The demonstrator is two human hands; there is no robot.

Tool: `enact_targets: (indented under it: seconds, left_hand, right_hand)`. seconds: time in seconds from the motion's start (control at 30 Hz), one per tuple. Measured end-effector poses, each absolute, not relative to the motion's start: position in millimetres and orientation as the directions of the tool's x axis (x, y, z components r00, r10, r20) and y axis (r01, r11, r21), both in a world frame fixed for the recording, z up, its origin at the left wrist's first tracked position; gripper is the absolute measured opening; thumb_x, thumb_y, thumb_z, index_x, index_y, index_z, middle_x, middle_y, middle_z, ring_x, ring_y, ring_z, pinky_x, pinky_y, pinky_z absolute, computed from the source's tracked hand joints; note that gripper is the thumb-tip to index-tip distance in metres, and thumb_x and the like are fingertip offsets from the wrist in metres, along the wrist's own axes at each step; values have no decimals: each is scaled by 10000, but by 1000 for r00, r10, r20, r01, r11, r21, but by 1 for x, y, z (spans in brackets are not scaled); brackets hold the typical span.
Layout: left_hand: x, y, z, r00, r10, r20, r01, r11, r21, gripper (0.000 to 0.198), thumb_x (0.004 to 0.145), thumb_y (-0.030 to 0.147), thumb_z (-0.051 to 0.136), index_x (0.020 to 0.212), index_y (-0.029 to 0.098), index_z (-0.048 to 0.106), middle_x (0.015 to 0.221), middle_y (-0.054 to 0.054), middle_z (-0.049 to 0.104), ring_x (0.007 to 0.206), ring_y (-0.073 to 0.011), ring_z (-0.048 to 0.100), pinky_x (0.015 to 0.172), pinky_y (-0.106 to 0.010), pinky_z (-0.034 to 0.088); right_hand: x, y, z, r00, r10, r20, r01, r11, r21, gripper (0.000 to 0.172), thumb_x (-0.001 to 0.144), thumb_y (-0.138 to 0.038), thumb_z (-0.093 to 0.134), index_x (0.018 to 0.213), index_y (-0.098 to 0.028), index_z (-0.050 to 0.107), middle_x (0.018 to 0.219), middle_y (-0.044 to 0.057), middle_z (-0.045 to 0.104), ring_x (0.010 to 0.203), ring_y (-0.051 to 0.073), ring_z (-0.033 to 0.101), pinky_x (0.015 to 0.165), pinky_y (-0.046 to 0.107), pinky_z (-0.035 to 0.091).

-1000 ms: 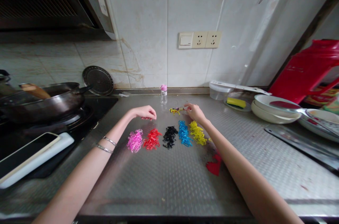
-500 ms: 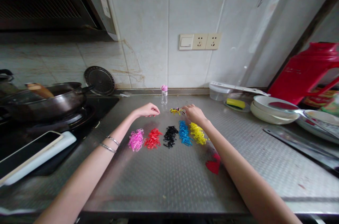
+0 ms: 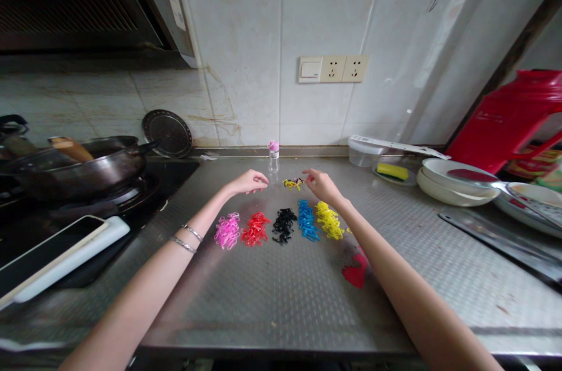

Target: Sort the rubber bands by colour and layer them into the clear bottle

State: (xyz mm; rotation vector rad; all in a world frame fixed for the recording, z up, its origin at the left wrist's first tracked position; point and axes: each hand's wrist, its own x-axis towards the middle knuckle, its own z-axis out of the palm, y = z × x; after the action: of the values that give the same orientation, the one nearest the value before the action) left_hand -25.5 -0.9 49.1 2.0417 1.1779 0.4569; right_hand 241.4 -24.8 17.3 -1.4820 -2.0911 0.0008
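Observation:
My left hand [image 3: 250, 182] hovers over the counter, left of a small mixed heap of yellow and black rubber bands [image 3: 291, 184]. Its fingers are bent together; anything between them is too small to make out. On the heap's right side is my right hand [image 3: 324, 186], index finger and thumb slightly apart by the heap's edge. Nearer to me, separate piles lie in a row: pink rubber bands [image 3: 227, 231], red rubber bands [image 3: 255, 229], black rubber bands [image 3: 284, 225], blue rubber bands [image 3: 308, 220] and yellow rubber bands [image 3: 329, 220].
A small clear bottle [image 3: 273, 157] with a pink cap stands behind the heap. Left are a pan [image 3: 88, 166] on the stove and a phone [image 3: 52, 251]. Right are a sponge [image 3: 392, 171], bowls [image 3: 454, 186], a knife [image 3: 492, 242] and a red thermos [image 3: 496, 119].
My right hand's fingers have spread a little and drawn slightly off the mixed heap. My left hand's fingers have shifted slightly. The piles are unchanged.

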Motion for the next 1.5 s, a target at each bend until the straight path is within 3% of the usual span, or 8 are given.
enact_targets:
  seconds: [0.13, 0.33, 0.53, 0.73, 0.9, 1.13, 1.5]
  left_hand:
    - [-9, -9, 45, 487, 873, -29, 547, -279, 790, 381, 763, 317, 541, 1073, 95, 543, 755, -64, 615, 451, -48, 462, 353, -147, 284]
    - [11, -22, 39, 458, 889, -17, 416, -197, 888, 334, 811, 307, 481, 1047, 81, 551, 877, -105, 626, 464, -44, 503, 337, -133, 283]
    - [9, -27, 37, 464, 885, -40, 370, -153, 917, 246, 770, 265, 537, 903, 74, 617, 820, -93, 638, 467, -40, 501, 338, -130, 275]
    - [5, -21, 29, 472, 880, -56, 325, -115, 939, 245, 753, 240, 568, 915, 67, 631, 802, -101, 646, 468, -44, 499, 353, -146, 296]
    - [2, -19, 30, 478, 876, -69, 353, -120, 928, 279, 725, 253, 600, 931, 67, 633, 812, -112, 654, 468, -45, 502, 355, -154, 294]
    - [4, -31, 44, 627, 771, -111, 429, -223, 875, 310, 699, 286, 603, 930, 85, 648, 800, -110, 662, 424, -41, 492, 365, -169, 291]
    - [15, -45, 49, 697, 708, -116, 508, -373, 776, 282, 654, 288, 633, 878, 119, 662, 705, -48, 649, 437, -59, 490, 388, -173, 296]
  right_hand:
    - [220, -28, 20, -247, 828, 502, 778, 479, -407, 306, 778, -153, 435, 1060, -172, 553, 825, 40, 631, 769, 127, 560, 716, 220, 401]
    - [190, -46, 26, -332, 803, 495, 719, 555, -419, 307, 791, -186, 440, 1079, -186, 545, 860, 52, 631, 786, 134, 560, 698, 221, 404]
    - [178, -52, 25, -362, 811, 460, 725, 555, -408, 310, 792, -173, 441, 1085, -199, 537, 858, 42, 635, 801, 136, 561, 714, 220, 401]
    - [183, -51, 25, -333, 826, 455, 742, 528, -414, 314, 797, -186, 432, 1092, -202, 538, 886, 50, 634, 815, 137, 565, 720, 223, 410]
    - [199, -42, 21, -280, 836, 471, 752, 497, -434, 312, 782, -176, 432, 1072, -188, 548, 857, 47, 639, 788, 133, 568, 705, 217, 413]
    - [223, -29, 12, -174, 880, 441, 788, 394, -474, 318, 768, -180, 436, 1061, -194, 558, 814, 30, 643, 769, 132, 573, 722, 228, 416]
    - [227, -28, 11, -179, 874, 451, 786, 403, -469, 305, 760, -184, 437, 1033, -198, 574, 808, 30, 645, 735, 127, 571, 692, 221, 416]
